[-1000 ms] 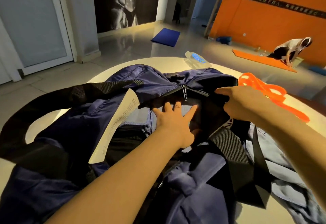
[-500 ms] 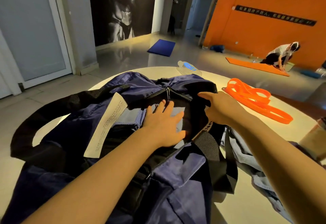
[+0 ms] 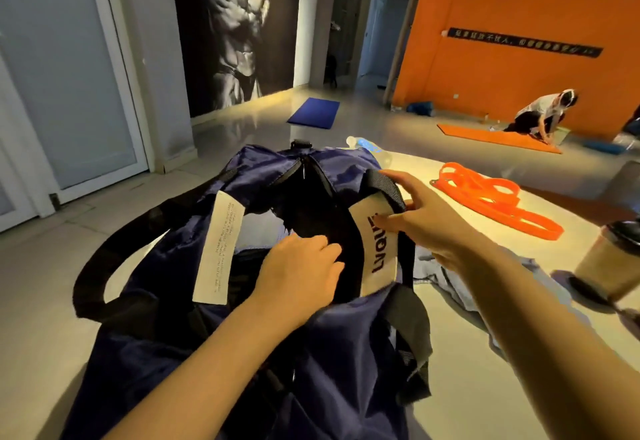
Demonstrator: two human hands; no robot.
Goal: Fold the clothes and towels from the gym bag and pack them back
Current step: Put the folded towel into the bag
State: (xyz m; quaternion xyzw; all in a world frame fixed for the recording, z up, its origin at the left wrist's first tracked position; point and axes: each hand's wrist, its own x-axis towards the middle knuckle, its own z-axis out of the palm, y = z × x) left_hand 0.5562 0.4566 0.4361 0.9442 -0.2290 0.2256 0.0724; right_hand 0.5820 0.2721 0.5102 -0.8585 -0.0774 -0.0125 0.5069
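The navy gym bag (image 3: pixel 322 353) lies unzipped on the round white table (image 3: pixel 464 391). My left hand (image 3: pixel 298 266) sits at the bag's dark opening with its fingers bent down inside; the fingertips and anything under them are hidden. My right hand (image 3: pixel 415 218) grips the bag's right side, thumb on the white lettered label (image 3: pixel 379 259) and fingers over the black strap (image 3: pixel 384 183). A light blue-grey garment (image 3: pixel 450 280) lies crumpled on the table just right of the bag, partly under my right forearm.
Orange resistance bands (image 3: pixel 491 197) lie on the table's far right. A water bottle (image 3: pixel 367 145) lies behind the bag, and a brown shaker cup (image 3: pixel 609 259) stands at the right edge. A person kneels on an orange mat (image 3: pixel 498 136) by the orange wall.
My left hand went from lying flat on the pale folded cloth in the bag to fingers bent down. My right hand took the strap and lifted the bag's side, showing the white label.
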